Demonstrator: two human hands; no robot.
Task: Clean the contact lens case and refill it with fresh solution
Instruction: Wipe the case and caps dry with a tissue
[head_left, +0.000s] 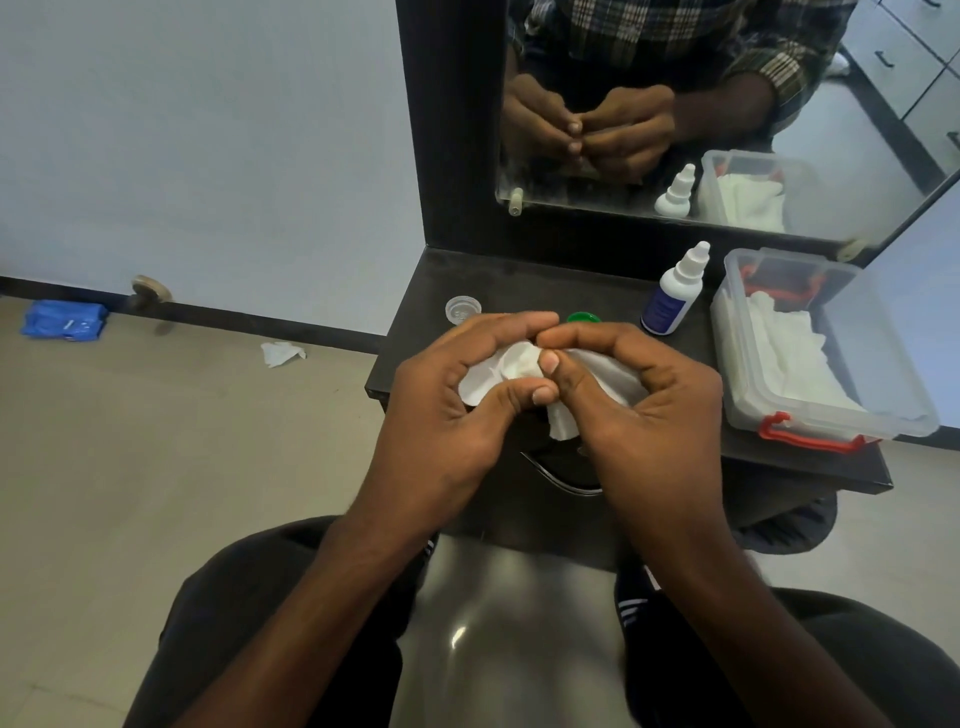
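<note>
At the right edge of the dark wooden dressing-table top (519, 283) stands a clear plastic storage box with red clip handles (883, 374); inside it lies a heap of white tissues (779, 358), filling most of its floor, with something red at its far end that I cannot make out. Just left of the box, near the back edge, my white squeeze bottle of lens solution with a dark blue label (672, 293) stands upright, its cap on. Toward the back left corner a small clear round plastic cap (462, 309) sits on the top, and a green round cap (582, 317) peeks out just behind my fingertips, mostly covered by them.

My left hand (467, 395) and my right hand (644, 395) meet over the front edge of the top, both curled tight round a crumpled white tissue (519, 364). My thumbs press into it side by side. The contact lens case itself is buried in that tissue between my fingers; I cannot see its shape or colour, only a rounded bulge under the paper beside my left thumb.

The black-framed mirror (779, 156) behind the top shows my hands, the bottle and the box again. On the beige floor (156, 441) to the left lie another crumpled white tissue (282, 354) and a blue packet (63, 319).
</note>
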